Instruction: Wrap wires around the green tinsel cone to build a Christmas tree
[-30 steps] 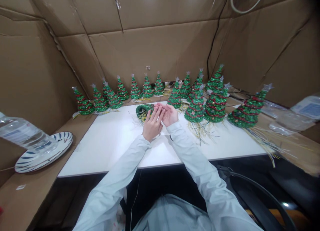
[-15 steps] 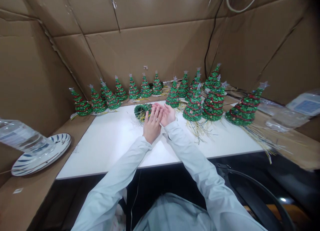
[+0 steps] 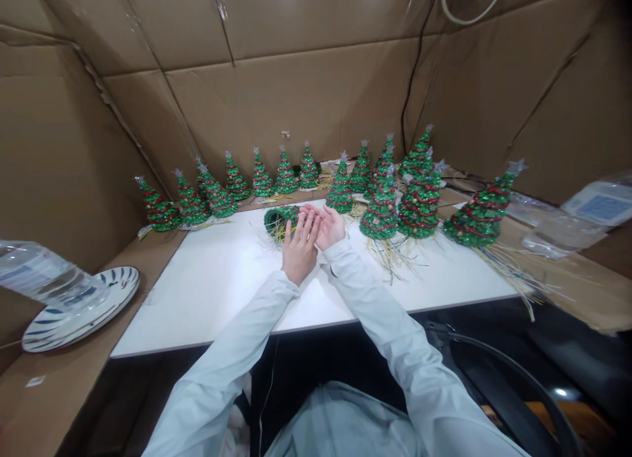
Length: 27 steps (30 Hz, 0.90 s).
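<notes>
Lying on its side, a green tree [image 3: 271,217] is placed just beyond the left hand [image 3: 300,254], its base, from which wires [image 3: 278,233] are spilled, turned leftward. The right hand [image 3: 330,228] is partly overlapped by straightened left fingers; whether the hidden treetop is gripped by either cannot be told. Star-topped trees [image 3: 379,212] are stood on and around the white tabletop [image 3: 197,292], which is enclosed by cardboard walls [image 3: 296,91]; a plate [image 3: 127,280] is seen at left.
</notes>
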Available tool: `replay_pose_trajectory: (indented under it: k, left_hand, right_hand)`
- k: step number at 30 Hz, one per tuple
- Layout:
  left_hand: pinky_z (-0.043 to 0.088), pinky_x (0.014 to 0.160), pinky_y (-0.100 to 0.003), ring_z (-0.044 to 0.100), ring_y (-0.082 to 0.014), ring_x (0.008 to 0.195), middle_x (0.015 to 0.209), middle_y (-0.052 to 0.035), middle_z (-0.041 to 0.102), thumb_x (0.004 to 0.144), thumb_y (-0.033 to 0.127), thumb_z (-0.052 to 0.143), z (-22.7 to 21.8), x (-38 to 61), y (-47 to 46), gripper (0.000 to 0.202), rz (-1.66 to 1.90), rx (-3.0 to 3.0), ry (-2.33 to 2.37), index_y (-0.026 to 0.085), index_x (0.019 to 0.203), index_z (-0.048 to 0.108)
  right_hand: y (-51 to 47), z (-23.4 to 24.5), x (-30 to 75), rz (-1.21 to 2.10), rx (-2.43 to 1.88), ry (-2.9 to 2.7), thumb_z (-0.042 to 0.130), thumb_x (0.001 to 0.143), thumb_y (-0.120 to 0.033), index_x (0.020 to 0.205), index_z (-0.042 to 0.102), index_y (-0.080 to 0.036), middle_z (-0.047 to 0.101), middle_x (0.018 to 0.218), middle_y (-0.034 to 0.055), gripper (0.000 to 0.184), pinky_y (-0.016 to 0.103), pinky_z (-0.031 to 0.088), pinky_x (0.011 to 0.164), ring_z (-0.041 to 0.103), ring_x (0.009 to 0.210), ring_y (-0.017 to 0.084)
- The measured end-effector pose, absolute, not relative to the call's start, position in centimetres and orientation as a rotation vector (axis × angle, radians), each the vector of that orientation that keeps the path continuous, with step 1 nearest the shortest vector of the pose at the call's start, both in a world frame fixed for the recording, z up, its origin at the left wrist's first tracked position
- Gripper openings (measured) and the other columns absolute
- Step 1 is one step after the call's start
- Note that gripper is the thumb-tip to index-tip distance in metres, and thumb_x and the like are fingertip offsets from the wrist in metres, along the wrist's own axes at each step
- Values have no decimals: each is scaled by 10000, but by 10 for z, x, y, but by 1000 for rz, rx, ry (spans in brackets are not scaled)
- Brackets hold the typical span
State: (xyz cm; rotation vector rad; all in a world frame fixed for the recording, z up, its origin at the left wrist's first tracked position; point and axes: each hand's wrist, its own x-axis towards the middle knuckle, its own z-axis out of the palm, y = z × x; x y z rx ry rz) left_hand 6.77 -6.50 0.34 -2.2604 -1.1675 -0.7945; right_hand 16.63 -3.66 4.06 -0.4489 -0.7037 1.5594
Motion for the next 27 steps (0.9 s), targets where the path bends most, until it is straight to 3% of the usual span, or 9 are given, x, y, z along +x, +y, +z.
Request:
replay_pose_trajectory:
  k: [12, 27]
  left_hand:
    - [-14, 1078, -482, 78, -234, 1346, 1449, -81, 180, 777, 196, 366, 6, 67, -67, 649, -703, -2281, -1203, 146, 1399, 190]
    - [-13, 1078, -488, 77, -231, 1347, 1448, -74, 188, 775, 182, 359, 5, 68, -66, 642, -750, -2284, -1188, 149, 1397, 200]
  right_hand:
    - [-39, 45, 168, 1661, -355, -551, 355, 811, -317, 857, 608, -117, 683, 794, 81, 326, 271, 497, 828, 631, 794, 152]
    - [-42, 48, 168, 1682, -348, -504, 304, 828, -294, 860, 608, -98, 684, 776, 85, 363, 255, 517, 759, 632, 748, 146]
